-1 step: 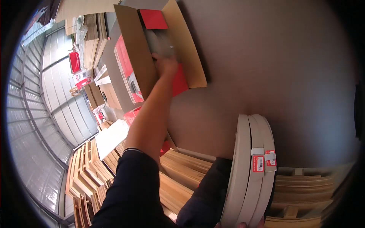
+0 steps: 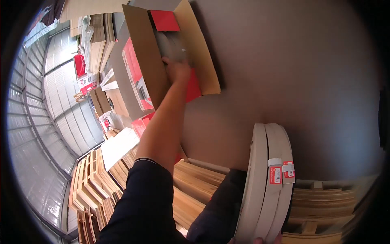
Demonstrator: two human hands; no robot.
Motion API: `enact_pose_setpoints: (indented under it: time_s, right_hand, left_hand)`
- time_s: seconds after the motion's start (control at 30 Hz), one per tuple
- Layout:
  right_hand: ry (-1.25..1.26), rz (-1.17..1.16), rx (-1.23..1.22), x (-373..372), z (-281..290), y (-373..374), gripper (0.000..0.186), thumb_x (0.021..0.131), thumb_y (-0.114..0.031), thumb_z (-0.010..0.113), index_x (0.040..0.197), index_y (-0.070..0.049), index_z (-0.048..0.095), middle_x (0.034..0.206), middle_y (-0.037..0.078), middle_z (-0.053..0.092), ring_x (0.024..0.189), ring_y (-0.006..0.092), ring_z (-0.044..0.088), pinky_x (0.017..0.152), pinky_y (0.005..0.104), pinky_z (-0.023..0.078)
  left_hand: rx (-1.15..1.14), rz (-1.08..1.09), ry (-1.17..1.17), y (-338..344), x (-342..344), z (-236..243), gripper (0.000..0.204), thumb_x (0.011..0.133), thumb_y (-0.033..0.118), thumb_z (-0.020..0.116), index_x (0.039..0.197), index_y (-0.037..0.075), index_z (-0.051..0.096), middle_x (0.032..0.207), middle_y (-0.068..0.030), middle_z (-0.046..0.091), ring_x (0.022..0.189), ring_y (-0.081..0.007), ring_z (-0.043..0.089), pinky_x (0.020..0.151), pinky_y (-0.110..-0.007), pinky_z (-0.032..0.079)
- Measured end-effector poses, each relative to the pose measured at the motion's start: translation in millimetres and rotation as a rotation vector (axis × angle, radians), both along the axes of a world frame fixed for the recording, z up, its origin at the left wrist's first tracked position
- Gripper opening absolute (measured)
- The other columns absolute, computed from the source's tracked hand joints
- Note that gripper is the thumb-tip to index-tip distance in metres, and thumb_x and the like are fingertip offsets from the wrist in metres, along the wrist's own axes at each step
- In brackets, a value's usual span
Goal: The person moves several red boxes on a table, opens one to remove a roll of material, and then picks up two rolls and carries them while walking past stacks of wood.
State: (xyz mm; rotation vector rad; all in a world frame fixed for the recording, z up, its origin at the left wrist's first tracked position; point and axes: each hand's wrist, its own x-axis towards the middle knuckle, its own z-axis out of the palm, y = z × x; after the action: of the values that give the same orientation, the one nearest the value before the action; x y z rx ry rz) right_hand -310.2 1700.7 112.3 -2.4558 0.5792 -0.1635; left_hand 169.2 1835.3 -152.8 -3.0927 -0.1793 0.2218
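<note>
My left hand (image 2: 178, 72) reaches down into an open cardboard box (image 2: 142, 49) with red inner flaps. Its thumb sticks out to the side, while the other fingers blur against a grey thing (image 2: 168, 42) inside that I cannot make out. At the lower right stand two off-white, disc-shaped rolls (image 2: 260, 191), side by side on edge, with red-and-white labels on their rims. Only the fingertips of my right hand (image 2: 258, 240) show at the bottom edge of the picture, curled against the lower part of the rolls; the rest is out of sight.
The box rests on a broad brown-grey surface (image 2: 252, 81). Stacked wooden boards (image 2: 195, 183) lie below its near edge, with more boards (image 2: 323, 201) at the right. Red-and-white cartons (image 2: 83, 71) and a white panel (image 2: 118, 148) stand to the left.
My left forearm has shifted slightly to the right, with the hand still in the box. The rolls have hardly moved.
</note>
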Motion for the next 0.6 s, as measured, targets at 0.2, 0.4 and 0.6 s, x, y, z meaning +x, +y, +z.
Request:
enact_pose_setpoints:
  time_s: [0.2,0.4,0.6]
  right_hand:
    - [0.083,-0.173,0.085,0.8,-2.0,2.2,0.042,0.085,-0.036,0.065,0.121,-0.016,0.059,0.11,0.025,0.06,0.091,0.0467,0.062,0.07,0.0476,0.057]
    - [0.098,-0.211,0.155,-13.4,3.4,-1.1,0.044,0.083,-0.034,0.067,0.122,-0.015,0.059,0.112,0.028,0.058,0.093,0.0469,0.062,0.072,0.0473,0.056]
    - [0.103,-0.233,0.211,-18.1,6.1,7.7,0.046,0.081,-0.033,0.069,0.122,-0.014,0.059,0.115,0.031,0.057,0.095,0.0471,0.061,0.074,0.047,0.056]
  left_hand:
    - [0.277,-0.046,-0.076,6.5,-9.5,-5.9,0.089,0.081,0.026,0.072,0.146,-0.003,0.018,0.132,-0.0304,0.051,0.115,-0.0445,0.057,0.098,-0.043,0.047]
    - [0.245,-0.198,-0.277,11.3,-35.9,-7.9,0.041,0.091,0.01,0.053,0.129,-0.003,0.041,0.132,-0.0297,0.05,0.117,-0.0415,0.056,0.095,-0.042,0.05]
    - [0.19,-0.193,-0.132,-36.0,-72.3,9.9,0.03,0.088,0.005,0.051,0.117,0.001,0.046,0.121,-0.0247,0.055,0.111,-0.0411,0.056,0.09,-0.047,0.05]
